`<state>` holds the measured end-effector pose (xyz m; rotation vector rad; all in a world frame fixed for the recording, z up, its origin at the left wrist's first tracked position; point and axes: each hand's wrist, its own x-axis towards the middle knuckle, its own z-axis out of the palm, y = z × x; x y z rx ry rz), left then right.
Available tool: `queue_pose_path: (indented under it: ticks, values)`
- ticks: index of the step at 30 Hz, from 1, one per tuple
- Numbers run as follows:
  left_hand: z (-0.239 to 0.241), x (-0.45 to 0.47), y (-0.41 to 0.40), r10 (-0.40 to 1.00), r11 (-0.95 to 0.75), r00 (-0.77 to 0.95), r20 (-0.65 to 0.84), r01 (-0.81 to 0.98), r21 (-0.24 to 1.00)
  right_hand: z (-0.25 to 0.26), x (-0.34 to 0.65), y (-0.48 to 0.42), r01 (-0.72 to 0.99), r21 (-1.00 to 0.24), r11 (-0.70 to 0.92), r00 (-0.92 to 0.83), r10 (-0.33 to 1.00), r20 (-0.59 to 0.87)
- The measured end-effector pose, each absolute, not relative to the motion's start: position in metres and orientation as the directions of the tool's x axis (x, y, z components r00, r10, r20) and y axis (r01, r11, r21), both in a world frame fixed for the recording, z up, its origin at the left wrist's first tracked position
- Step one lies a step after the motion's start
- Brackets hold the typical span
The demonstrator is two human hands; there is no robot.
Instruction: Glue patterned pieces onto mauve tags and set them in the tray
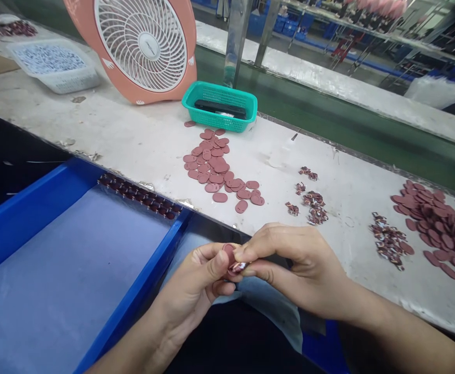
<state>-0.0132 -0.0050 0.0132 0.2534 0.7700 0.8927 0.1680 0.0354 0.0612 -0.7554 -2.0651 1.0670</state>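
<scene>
My left hand (200,280) and my right hand (293,262) meet just below the table's front edge. Both pinch the same small dark-red oval piece (230,253) with a tiny patterned bit (238,267) under it. A loose heap of the same dark-red ovals (217,169) lies on the white table (134,140) ahead of my hands. Several small patterned bits (313,201) lie scattered to the right of that heap.
A blue tray (28,213) lined with pale sheet sits at lower left, with a row of dark pieces (139,195) along its far edge. A teal basket (220,106), a pink fan (144,47) and a white basket (52,65) stand behind. More ovals (441,223) pile at right.
</scene>
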Motion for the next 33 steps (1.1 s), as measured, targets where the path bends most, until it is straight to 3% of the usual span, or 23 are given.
queue_pose_path:
  ticks: [10, 24, 33]
  values:
    - [0.036, -0.014, -0.011, 0.835, 0.549, 0.431, -0.343, -0.595, 0.588, 0.073, 0.169, 0.024, 0.038, -0.761, 0.648, -0.638, 0.602, 0.481]
    - [0.012, -0.017, -0.006, 0.777, 0.614, 0.35, -0.523, -0.606, 0.506, 0.052, 0.162, 0.031, 0.136, -0.809, 0.572, -0.587, 0.704, 0.399]
    - [0.012, -0.018, 0.0, 0.775, 0.621, 0.387, -0.499, -0.609, 0.493, 0.057, 0.162, 0.038, 0.132, -0.854, 0.503, -0.614, 0.718, 0.328]
